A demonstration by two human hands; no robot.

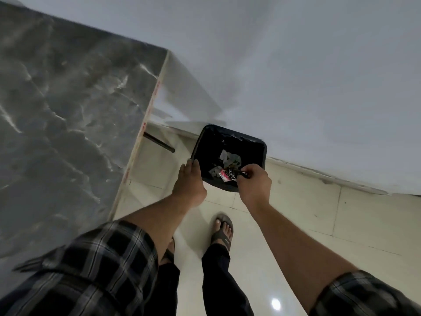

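A black waste bin lined with a black bag stands on the tiled floor against the white wall. Inside lie crumpled white scraps and a pink and white wrapper. My left hand is at the bin's near left rim, its fingertips on the bag's edge. My right hand pinches the black bag's edge at the near right rim, fingers curled round it.
A grey marble-patterned countertop fills the left side, its pale edge running down to the floor. A dark handle sticks out under it. My feet in sandals stand on glossy cream floor tiles just behind the bin.
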